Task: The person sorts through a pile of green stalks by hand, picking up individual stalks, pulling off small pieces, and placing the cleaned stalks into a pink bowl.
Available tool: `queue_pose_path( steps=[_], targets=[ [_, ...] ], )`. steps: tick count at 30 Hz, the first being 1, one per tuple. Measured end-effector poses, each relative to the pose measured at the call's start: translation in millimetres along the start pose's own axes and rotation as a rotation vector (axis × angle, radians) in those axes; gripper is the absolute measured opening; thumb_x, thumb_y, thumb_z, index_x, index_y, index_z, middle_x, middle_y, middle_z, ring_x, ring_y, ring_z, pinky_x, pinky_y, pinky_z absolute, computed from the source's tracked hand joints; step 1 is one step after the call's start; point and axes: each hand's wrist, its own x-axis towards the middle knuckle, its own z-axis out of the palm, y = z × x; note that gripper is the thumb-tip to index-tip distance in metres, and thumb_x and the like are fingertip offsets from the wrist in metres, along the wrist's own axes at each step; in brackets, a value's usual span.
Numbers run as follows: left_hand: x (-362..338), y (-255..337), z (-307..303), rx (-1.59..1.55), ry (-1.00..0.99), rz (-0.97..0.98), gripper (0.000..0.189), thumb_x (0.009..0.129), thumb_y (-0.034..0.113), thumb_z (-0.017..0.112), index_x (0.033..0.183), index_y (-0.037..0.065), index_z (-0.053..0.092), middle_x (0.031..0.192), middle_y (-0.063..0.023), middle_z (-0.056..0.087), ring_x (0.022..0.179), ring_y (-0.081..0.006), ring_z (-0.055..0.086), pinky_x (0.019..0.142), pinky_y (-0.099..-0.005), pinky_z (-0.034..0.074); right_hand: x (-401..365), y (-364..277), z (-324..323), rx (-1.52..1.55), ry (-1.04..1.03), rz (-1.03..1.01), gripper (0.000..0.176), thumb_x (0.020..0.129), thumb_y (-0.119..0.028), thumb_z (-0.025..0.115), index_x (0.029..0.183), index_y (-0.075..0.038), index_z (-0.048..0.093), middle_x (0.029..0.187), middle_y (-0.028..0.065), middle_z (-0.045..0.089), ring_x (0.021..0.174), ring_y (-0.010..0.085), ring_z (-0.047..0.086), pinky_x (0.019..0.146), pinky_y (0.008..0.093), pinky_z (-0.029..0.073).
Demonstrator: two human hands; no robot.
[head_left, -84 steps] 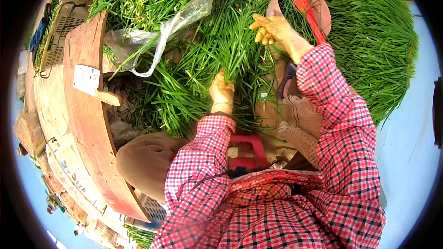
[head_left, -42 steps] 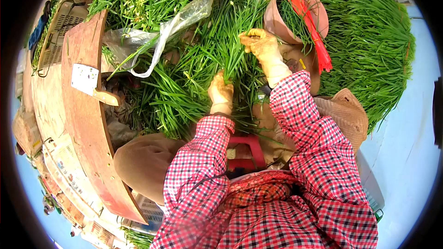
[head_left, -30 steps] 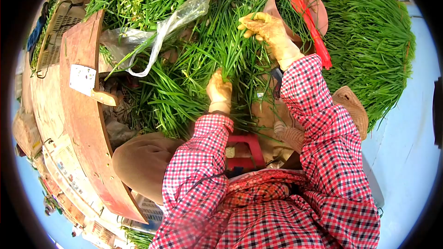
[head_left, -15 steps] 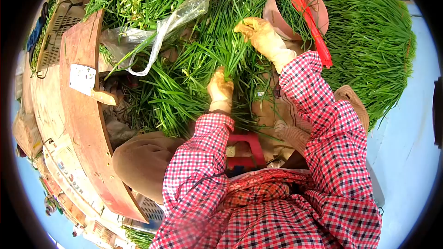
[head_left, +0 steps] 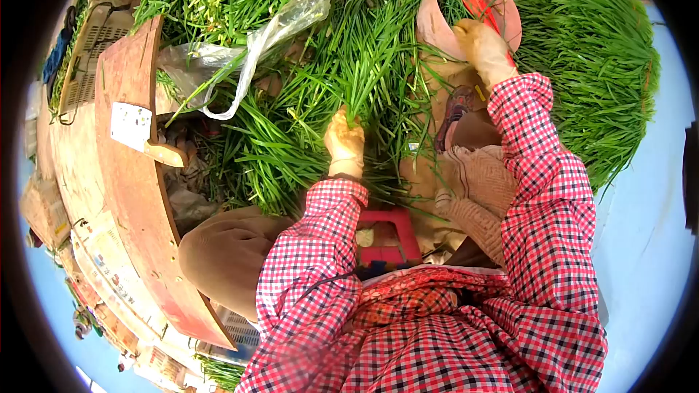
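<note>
My left hand (head_left: 344, 144), in a pale yellow glove, is closed round the lower ends of a small bunch of garlic chives (head_left: 358, 87), whose green leaves fan out upward. Beneath and around it lies a loose heap of the same chives (head_left: 273, 149). My right hand (head_left: 482, 45), gloved too, has its fingers curled in at the near rim of a pink bucket (head_left: 435, 25); what they hold, if anything, is hidden. Inside that bucket are some green leaves and a bundle of red strips (head_left: 477, 1), partly covered by my right hand.
A large pile of aligned chives (head_left: 582, 65) lies on the right. To the left, a knife (head_left: 166, 153) rests on a long wooden board (head_left: 127, 196). Clear plastic (head_left: 273, 40) lies under more greens at the back left. A red stool (head_left: 404, 233) stands before me.
My right hand has moved right, from beside the bunch to the pink bucket's rim, and now covers part of the red strips. My left hand keeps its hold almost in place.
</note>
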Motion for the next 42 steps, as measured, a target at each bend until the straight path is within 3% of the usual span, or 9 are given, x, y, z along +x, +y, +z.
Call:
queue_pose_path(
  steps=[5, 8, 11, 15, 18, 24, 29, 35, 42],
  targets=[
    [1, 3, -11, 0.537, 0.010, 0.333, 0.030, 0.082, 0.018, 0.057, 0.108, 0.003, 0.059, 0.078, -0.0087, 0.062, 0.063, -0.0174, 0.059, 0.054, -0.0271, 0.047, 2, -77, 5, 0.971, -0.351, 0.438, 0.045, 0.090, -0.042, 0.048, 0.105, 0.000, 0.059, 0.083, 0.0099, 0.067, 0.063, 0.0233, 0.064, 0.053, 0.0288, 0.052],
    [-2, 16, -13, 0.292, -0.033, 0.084, 0.033, 0.075, 0.013, 0.062, 0.106, 0.004, 0.060, 0.081, -0.0102, 0.063, 0.066, -0.0207, 0.061, 0.060, -0.0293, 0.049, 43, -18, 68, 1.515, -0.790, 0.250, 0.055, 0.091, -0.051, 0.039, 0.117, -0.004, 0.051, 0.101, 0.0159, 0.064, 0.075, 0.0265, 0.066, 0.050, 0.0316, 0.053],
    [-2, 20, -13, 0.369, 0.067, 0.300, 0.011, 0.083, 0.014, 0.058, 0.089, 0.005, 0.060, 0.076, -0.0157, 0.063, 0.068, -0.0352, 0.060, 0.060, -0.0388, 0.049, 26, -67, 59, 1.216, -0.573, 0.554, 0.054, 0.091, -0.052, 0.037, 0.119, -0.007, 0.051, 0.107, 0.0166, 0.061, 0.083, 0.0262, 0.066, 0.052, 0.0326, 0.052],
    [-1, 11, -11, 0.173, 0.044, 0.192, 0.011, 0.081, 0.012, 0.058, 0.089, 0.006, 0.060, 0.078, -0.0158, 0.063, 0.069, -0.0354, 0.060, 0.061, -0.0395, 0.048, 2, -103, 59, 1.317, -0.169, 0.358, 0.045, 0.084, -0.040, 0.062, 0.112, -0.006, 0.056, 0.096, 0.0048, 0.066, 0.084, 0.0110, 0.058, 0.067, 0.0264, 0.044],
    [-1, 9, -11, 0.074, 0.036, 0.155, 0.011, 0.079, 0.009, 0.058, 0.090, 0.005, 0.060, 0.077, -0.0158, 0.063, 0.069, -0.0350, 0.060, 0.061, -0.0392, 0.048, -2, -118, 39, 1.513, -0.465, 0.452, 0.043, 0.083, -0.036, 0.064, 0.113, -0.008, 0.056, 0.100, 0.0033, 0.064, 0.090, 0.0131, 0.057, 0.075, 0.0305, 0.042],
    [2, -14, -4, -0.361, 0.014, -0.034, 0.012, 0.079, 0.008, 0.058, 0.089, 0.004, 0.060, 0.077, -0.0166, 0.063, 0.071, -0.0351, 0.060, 0.063, -0.0391, 0.048, -3, -116, 48, 1.694, -0.517, 0.415, 0.040, 0.088, -0.035, 0.057, 0.117, -0.007, 0.054, 0.102, 0.0031, 0.061, 0.091, 0.0161, 0.056, 0.081, 0.0334, 0.044],
    [1, 0, -9, 0.087, 0.108, 0.337, 0.011, 0.079, 0.007, 0.057, 0.089, 0.003, 0.060, 0.078, -0.0168, 0.062, 0.071, -0.0355, 0.060, 0.064, -0.0389, 0.048, -12, -121, 45, 1.837, -0.389, 0.306, 0.035, 0.088, -0.037, 0.055, 0.105, -0.007, 0.062, 0.097, 0.0049, 0.064, 0.085, 0.0167, 0.059, 0.077, 0.0327, 0.043],
    [3, 18, -16, 0.322, 0.054, 0.329, 0.012, 0.084, 0.013, 0.058, 0.090, 0.003, 0.062, 0.079, -0.0177, 0.063, 0.070, -0.0358, 0.061, 0.064, -0.0394, 0.049, -15, -112, 40, 1.838, -0.476, 0.339, 0.036, 0.090, -0.033, 0.052, 0.113, -0.005, 0.057, 0.112, 0.0060, 0.060, 0.101, 0.0170, 0.056, 0.090, 0.0313, 0.043],
    [17, -14, -17, -0.675, -0.267, -0.149, 0.017, 0.084, 0.010, 0.058, 0.099, 0.002, 0.060, 0.086, -0.0130, 0.066, 0.073, -0.0274, 0.063, 0.065, -0.0319, 0.049, -20, -115, 15, 1.545, -0.136, 0.039, 0.032, 0.088, -0.031, 0.055, 0.104, -0.005, 0.064, 0.103, 0.0038, 0.066, 0.095, 0.0106, 0.059, 0.081, 0.0251, 0.043]
  ],
)
